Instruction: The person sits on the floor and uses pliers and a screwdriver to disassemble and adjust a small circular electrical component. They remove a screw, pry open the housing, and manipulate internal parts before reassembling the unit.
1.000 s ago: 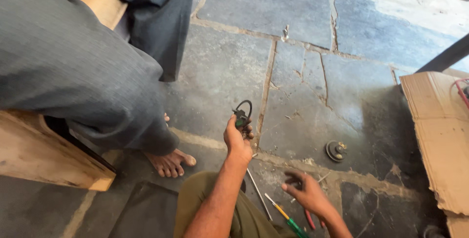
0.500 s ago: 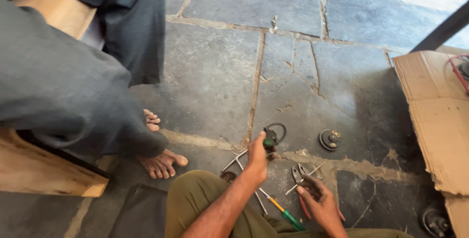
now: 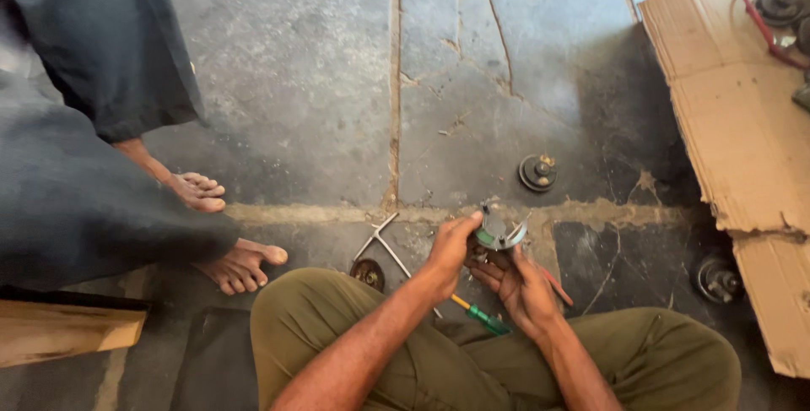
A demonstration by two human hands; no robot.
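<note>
Both my hands meet over my lap on a small round metal part [image 3: 499, 231] with a green patch. My left hand [image 3: 451, 252] pinches its left rim from above. My right hand [image 3: 519, 286] cups it from below, palm up. Under my hands on the stone floor lie a green-handled screwdriver [image 3: 483, 318], a red-handled tool [image 3: 557, 286] and a thin metal cross wrench [image 3: 384, 244]. A small dark round piece [image 3: 368, 273] rests near my left knee.
A second person sits at left on a wooden bench [image 3: 67, 333], bare feet [image 3: 240, 264] on the stone floor. A round metal part [image 3: 537, 171] lies beyond my hands, another [image 3: 718, 278] at right beside flattened cardboard [image 3: 742, 149] bearing parts with red wire [image 3: 780, 6].
My left hand has drawn the round part back from the floor toward my lap. My right hand left the tools and came up under it. The view tilted down and closer.
</note>
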